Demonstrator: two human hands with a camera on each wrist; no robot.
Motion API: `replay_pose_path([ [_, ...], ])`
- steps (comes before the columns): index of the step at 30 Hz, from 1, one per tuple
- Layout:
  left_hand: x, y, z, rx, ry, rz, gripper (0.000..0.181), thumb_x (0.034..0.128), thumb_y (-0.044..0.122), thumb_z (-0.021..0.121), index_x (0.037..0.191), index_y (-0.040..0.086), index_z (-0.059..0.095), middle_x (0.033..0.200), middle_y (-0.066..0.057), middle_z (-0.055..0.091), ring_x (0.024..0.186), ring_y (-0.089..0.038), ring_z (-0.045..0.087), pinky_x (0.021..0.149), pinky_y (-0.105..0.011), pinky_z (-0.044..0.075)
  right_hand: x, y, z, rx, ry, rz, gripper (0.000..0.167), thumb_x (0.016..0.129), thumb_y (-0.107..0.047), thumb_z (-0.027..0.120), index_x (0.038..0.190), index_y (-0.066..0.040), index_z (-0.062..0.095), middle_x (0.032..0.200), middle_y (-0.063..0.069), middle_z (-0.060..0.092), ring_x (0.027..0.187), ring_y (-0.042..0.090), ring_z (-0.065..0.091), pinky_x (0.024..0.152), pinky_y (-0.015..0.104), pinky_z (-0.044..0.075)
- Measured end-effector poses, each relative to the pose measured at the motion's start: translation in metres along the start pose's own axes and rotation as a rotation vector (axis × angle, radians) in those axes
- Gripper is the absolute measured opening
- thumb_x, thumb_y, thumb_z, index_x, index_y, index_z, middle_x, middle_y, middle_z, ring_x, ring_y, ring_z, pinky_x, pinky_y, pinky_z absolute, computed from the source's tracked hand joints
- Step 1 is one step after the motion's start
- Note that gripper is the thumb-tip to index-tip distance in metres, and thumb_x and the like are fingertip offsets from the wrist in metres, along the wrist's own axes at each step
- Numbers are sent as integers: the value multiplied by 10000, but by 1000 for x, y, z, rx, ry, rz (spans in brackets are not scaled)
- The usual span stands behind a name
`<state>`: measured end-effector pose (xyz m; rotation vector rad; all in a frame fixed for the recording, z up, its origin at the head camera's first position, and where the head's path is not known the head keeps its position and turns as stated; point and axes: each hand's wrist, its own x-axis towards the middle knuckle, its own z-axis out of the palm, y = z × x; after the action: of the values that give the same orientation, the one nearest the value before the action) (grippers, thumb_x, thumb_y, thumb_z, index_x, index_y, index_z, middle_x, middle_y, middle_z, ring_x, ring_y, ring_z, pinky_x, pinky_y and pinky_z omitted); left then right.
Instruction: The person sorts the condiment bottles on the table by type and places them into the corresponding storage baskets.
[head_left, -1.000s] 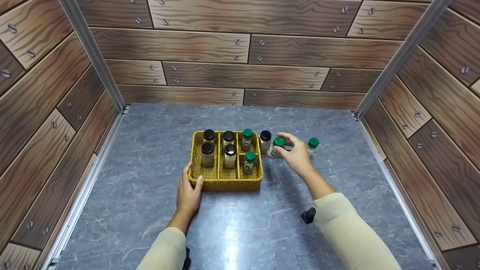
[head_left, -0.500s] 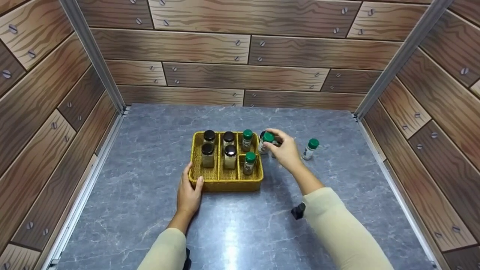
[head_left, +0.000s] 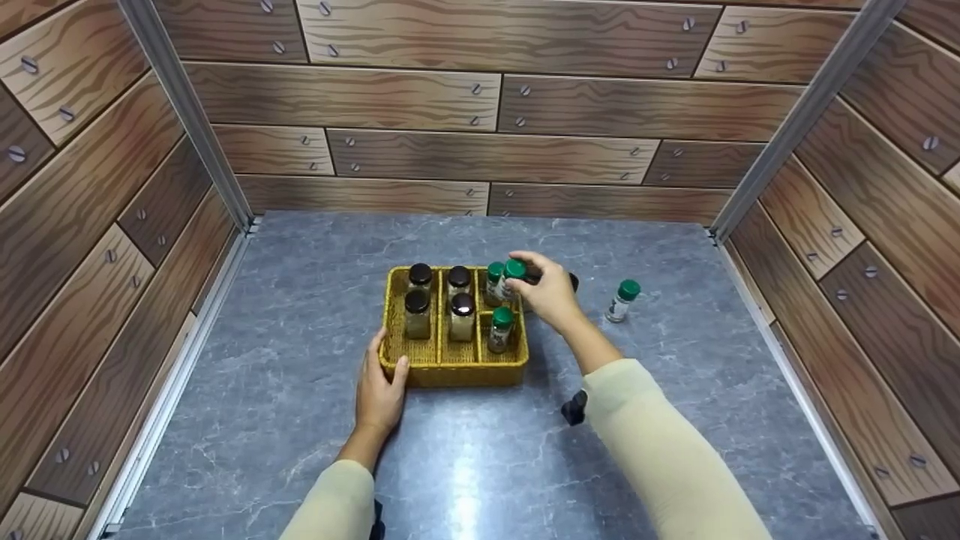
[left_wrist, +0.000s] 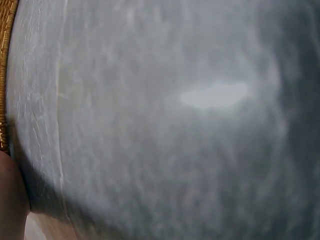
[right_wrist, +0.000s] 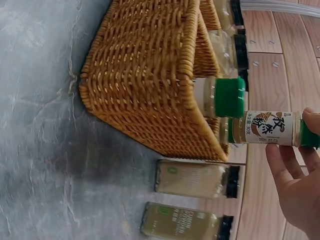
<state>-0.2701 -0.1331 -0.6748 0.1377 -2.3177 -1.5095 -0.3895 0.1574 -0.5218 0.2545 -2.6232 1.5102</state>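
Note:
The right hand (head_left: 551, 294) pinches a green-capped jar (head_left: 513, 271) by its cap, above the basket's back right compartment, beside another green-capped jar (head_left: 494, 274) standing there. In the right wrist view the held jar (right_wrist: 270, 128) shows a printed label, and the hand (right_wrist: 300, 190) has its fingers round the cap. The left hand (head_left: 380, 394) grips the front left corner of the woven basket (head_left: 457, 375), thumb on the front rim. Several black-capped jars (head_left: 418, 315) stand in the left and middle compartments; one green-capped jar (head_left: 500, 330) is in the front right one.
One green-capped jar (head_left: 622, 301) stands on the table right of the right hand. Two black-capped jars, one nearer the basket (right_wrist: 190, 178) and one farther off (right_wrist: 180, 221), stand beside the basket in the right wrist view. Plank-patterned walls (head_left: 420, 97) surround the marbled table (head_left: 285, 360).
The right hand has moved left with the green-capped jar, from beside the basket to over its back right compartment. The left hand stays at the basket's corner.

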Motion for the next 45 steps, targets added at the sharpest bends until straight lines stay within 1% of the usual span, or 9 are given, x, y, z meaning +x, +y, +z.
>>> replay_pose_path([
  [6,-2,-2,1,8,6,-7,663,1052,268,670,1654,198,402,1684,-193,480,1523,-454,497,1269,-634,388,5,11,11,-31,-34,45,486,944,-113,843,1413,-146,723,1506,173,657,1314,375,688,1101,503,591],
  [11,-1,-4,2,27,15,-11,668,1049,284,676,1653,199,403,1675,-190,494,1505,-452,519,1246,-637,415,8,21,13,-30,-68,59,489,950,-78,826,1424,-114,711,1483,212,662,1297,393,703,1087,495,602],
  [15,2,-3,1,31,8,-13,665,1053,296,670,1654,203,401,1682,-181,486,1519,-439,507,1254,-629,411,11,27,15,-55,-65,60,492,936,-62,835,1412,-99,716,1458,231,685,1296,404,707,1093,495,599],
  [19,2,-2,1,31,10,-11,663,1052,291,674,1652,205,406,1685,-180,483,1528,-439,496,1264,-631,399,12,30,16,-111,-82,64,502,936,-90,843,1420,-118,714,1459,224,686,1285,401,708,1083,498,602],
  [27,2,-3,2,41,14,-15,666,1045,273,682,1649,212,408,1675,-183,495,1519,-443,507,1255,-635,407,16,33,22,-185,-160,80,517,938,-117,845,1434,-164,707,1488,207,669,1299,398,698,1058,487,620],
  [30,2,-2,2,40,8,-20,671,1047,280,682,1653,219,402,1677,-182,493,1517,-443,508,1253,-636,409,17,34,25,-241,-175,66,514,936,-156,854,1430,-189,715,1553,204,611,1328,408,676,1065,495,616],
  [36,3,-1,1,25,0,-24,675,1048,255,692,1656,225,399,1675,-179,495,1522,-434,503,1267,-628,396,18,33,26,-260,-179,37,509,922,-154,868,1413,-168,731,1479,207,620,1222,372,732,1021,464,636],
  [41,3,-1,1,24,4,-15,675,1047,265,693,1654,222,401,1673,-182,495,1520,-434,505,1265,-625,399,19,34,25,-327,-175,27,508,911,-207,882,1400,-199,743,1581,212,583,1310,399,688,1119,511,577],
  [45,2,-2,1,36,9,5,666,1048,267,683,1650,204,406,1669,-178,503,1520,-430,509,1257,-620,411,21,36,26,-384,-173,14,512,901,-241,893,1393,-224,749,1569,179,615,1397,419,631,1178,552,523],
])
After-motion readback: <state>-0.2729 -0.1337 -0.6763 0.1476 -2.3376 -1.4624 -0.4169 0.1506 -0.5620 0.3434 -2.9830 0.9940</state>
